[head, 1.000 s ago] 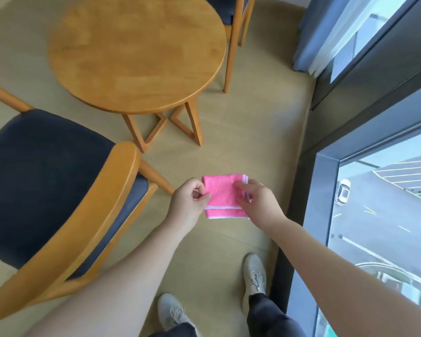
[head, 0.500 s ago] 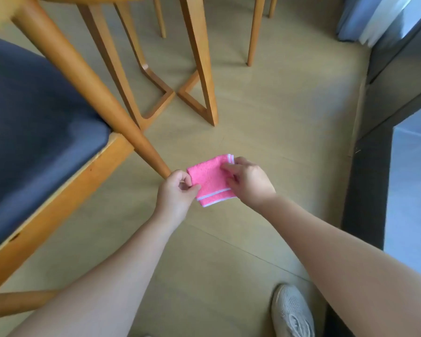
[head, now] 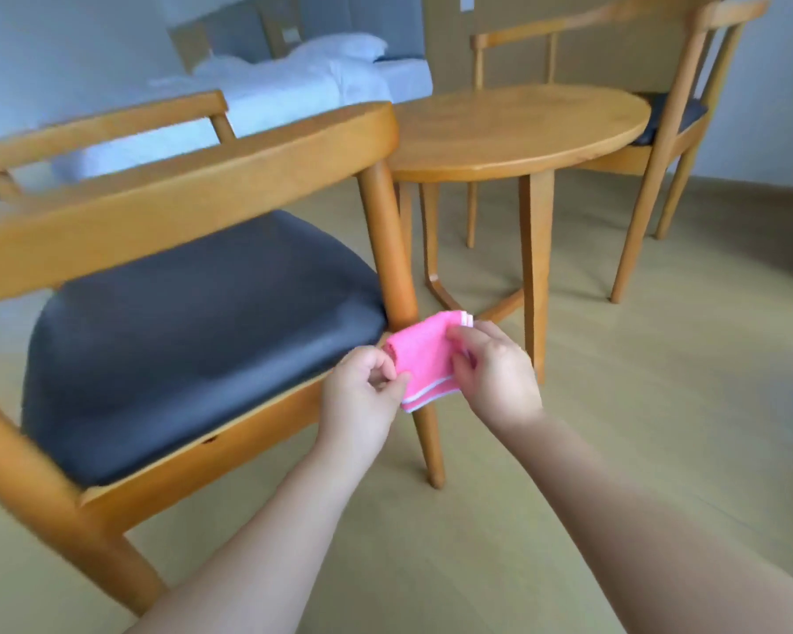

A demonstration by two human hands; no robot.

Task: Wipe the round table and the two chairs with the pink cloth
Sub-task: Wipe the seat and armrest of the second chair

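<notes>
Near chair (head: 193, 286), wooden frame, dark padded seat, fills the left; its front leg stands just behind the cloth. Bed (head: 294, 84) with white bedding far behind the near chair, blurred. Left hand (head: 362, 395) just right of the near chair's seat edge, fingers (head: 388, 366) curled, thumb and forefinger pinching the left edge of the pink cloth (head: 424, 359). Cloth folded small, white stripe along its lower edge, held in the air, touching neither seat nor floor. Right hand (head: 495, 372) pinches the cloth's right edge, fingers bent over it. Round desk (head: 513, 125), wooden, beyond the near chair to its right. Second chair (head: 660, 107) behind the desk, farthest right.
</notes>
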